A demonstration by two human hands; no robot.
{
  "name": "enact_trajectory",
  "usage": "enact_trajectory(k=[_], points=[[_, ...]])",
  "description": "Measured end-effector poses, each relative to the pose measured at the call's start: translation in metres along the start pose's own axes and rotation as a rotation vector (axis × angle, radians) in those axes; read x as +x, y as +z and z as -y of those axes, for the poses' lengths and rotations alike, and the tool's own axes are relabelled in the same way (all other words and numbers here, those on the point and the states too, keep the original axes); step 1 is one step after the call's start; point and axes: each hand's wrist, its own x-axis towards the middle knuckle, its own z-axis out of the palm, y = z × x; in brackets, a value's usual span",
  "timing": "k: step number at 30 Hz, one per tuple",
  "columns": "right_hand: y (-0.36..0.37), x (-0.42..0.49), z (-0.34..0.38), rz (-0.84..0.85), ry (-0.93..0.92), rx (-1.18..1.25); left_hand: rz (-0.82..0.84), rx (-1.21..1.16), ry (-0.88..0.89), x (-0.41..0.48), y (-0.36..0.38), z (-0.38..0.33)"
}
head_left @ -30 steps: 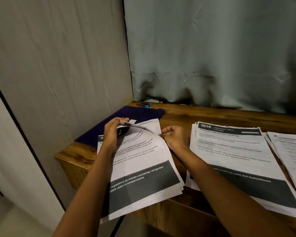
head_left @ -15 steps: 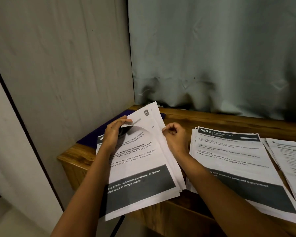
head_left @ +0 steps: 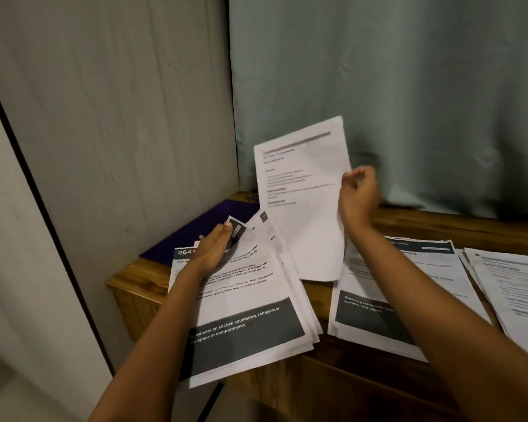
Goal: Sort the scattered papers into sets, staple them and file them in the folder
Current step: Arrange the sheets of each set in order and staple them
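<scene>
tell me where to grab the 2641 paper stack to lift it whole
Probably the 2641 paper stack by its dark-banded near end, coming from the front: that end overhangs the wooden table edge, so fingers slip under every sheet. Its far corners are fanned at the left hand.

Probably a corner of a home room serving as a desk. A brown varnished wooden table (head_left: 439,223) stands against a pale wood-grain panel wall (head_left: 119,117) at ten o'clock and a grey-green cloth curtain (head_left: 409,86) at one o'clock; white printed paper stacks (head_left: 250,300) and a flat dark purple folder (head_left: 180,239) at eleven o'clock lie on it.
</scene>
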Motion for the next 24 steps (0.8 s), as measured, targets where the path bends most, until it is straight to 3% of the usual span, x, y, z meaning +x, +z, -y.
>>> enact_trajectory(k=[4, 7, 18, 24], points=[[-0.021, 0.045, 0.01, -0.177, -0.07, 0.005, 0.011, 0.051, 0.0, 0.0, 0.002, -0.002], [-0.038, 0.071, 0.01, -0.216, -0.095, -0.018, 0.028, 0.12, -0.009, 0.003, 0.002, 0.001], [-0.054, 0.078, -0.022, -0.04, 0.057, -0.206, -0.014, 0.089, 0.074, 0.005, 0.004, 0.006], [-0.054, 0.08, -0.025, -0.094, 0.142, -0.166, 0.031, 0.118, 0.012, 0.007, 0.002, 0.008]])
